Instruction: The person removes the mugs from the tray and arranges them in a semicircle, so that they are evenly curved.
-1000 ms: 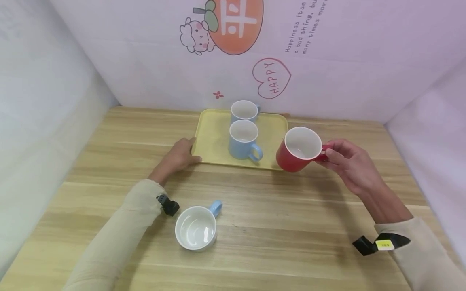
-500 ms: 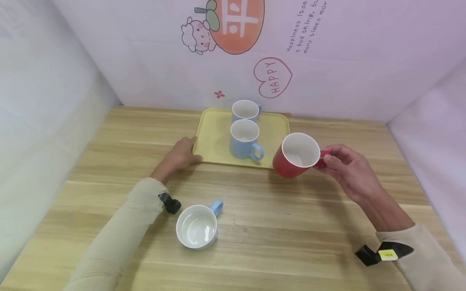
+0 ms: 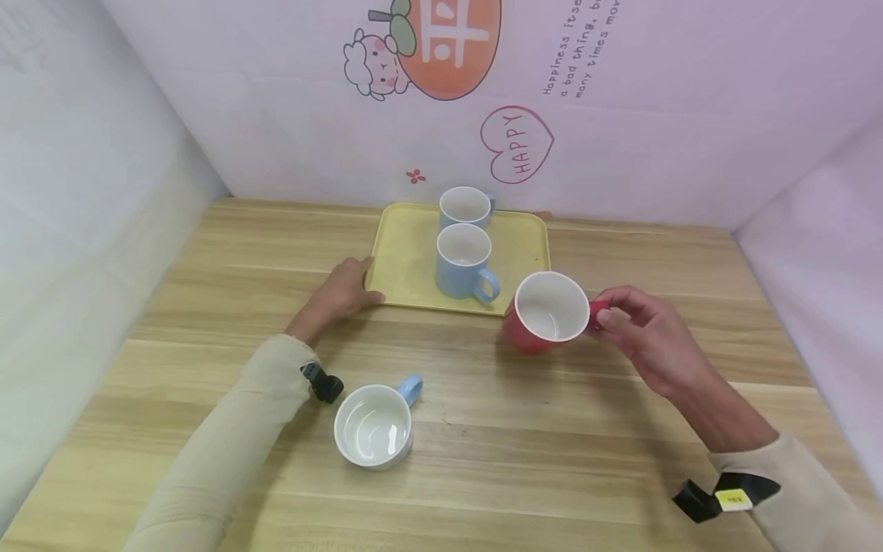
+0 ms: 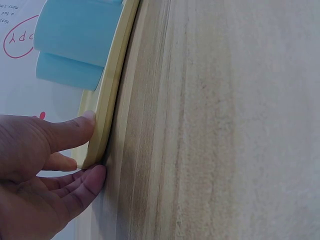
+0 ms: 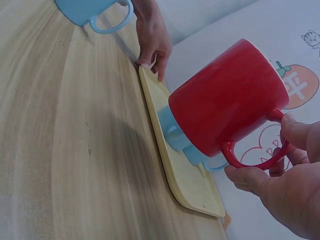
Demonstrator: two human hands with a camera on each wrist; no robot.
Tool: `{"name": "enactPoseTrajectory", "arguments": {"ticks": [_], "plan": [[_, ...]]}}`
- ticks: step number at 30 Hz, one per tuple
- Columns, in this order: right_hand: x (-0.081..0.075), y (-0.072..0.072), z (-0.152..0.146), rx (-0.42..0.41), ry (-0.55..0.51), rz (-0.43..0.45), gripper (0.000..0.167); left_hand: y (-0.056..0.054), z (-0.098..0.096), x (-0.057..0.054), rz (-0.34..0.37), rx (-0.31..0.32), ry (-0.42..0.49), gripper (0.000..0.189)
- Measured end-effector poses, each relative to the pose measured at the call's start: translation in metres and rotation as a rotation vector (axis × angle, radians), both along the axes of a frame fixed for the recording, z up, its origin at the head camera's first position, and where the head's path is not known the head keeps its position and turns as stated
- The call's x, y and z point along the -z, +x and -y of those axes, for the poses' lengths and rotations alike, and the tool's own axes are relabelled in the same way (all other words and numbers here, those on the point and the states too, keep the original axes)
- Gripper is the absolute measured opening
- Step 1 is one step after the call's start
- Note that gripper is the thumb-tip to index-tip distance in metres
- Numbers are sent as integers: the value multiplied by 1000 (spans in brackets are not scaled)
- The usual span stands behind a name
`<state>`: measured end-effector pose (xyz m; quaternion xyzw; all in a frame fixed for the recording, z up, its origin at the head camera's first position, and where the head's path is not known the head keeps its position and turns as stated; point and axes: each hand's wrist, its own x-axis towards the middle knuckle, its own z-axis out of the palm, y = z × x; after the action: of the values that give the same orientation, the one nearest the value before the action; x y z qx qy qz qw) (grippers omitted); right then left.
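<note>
My right hand [image 3: 651,333] pinches the handle of a red mug [image 3: 534,337] with a white inside. The mug is held in the air over the tray's front right corner, and its shadow falls on the wood in the right wrist view. My left hand [image 3: 338,295] grips the left end of a yellow tray [image 3: 403,280]; in the left wrist view the thumb [image 4: 75,132] lies on the rim and other fingers are at its outer side. On the tray stand two light blue mugs, a front mug [image 3: 457,280] partly hiding a back mug [image 3: 464,207].
Another mug [image 3: 372,425], white inside with a light blue handle, stands on the wooden table [image 3: 517,475] near my left forearm. Behind the tray rises a white printed backdrop [image 3: 276,115]. White sheets hang along both sides.
My right hand has brought the red mug nearer to me and slightly left, away from the tray's right end. The left hand and the other mugs have stayed put.
</note>
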<state>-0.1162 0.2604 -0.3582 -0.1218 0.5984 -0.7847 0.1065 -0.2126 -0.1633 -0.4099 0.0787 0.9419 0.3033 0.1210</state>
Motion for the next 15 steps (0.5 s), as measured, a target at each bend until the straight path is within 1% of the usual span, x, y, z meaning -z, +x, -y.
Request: {"name": "enactPoseTrajectory", "arguments": {"ticks": [8, 15], "plan": [[4, 2, 5, -40, 44, -28, 23, 0, 1, 1, -11, 9, 3, 39], [5, 4, 12, -73, 116, -21, 23, -2, 1, 2, -12, 5, 4, 44]]}}
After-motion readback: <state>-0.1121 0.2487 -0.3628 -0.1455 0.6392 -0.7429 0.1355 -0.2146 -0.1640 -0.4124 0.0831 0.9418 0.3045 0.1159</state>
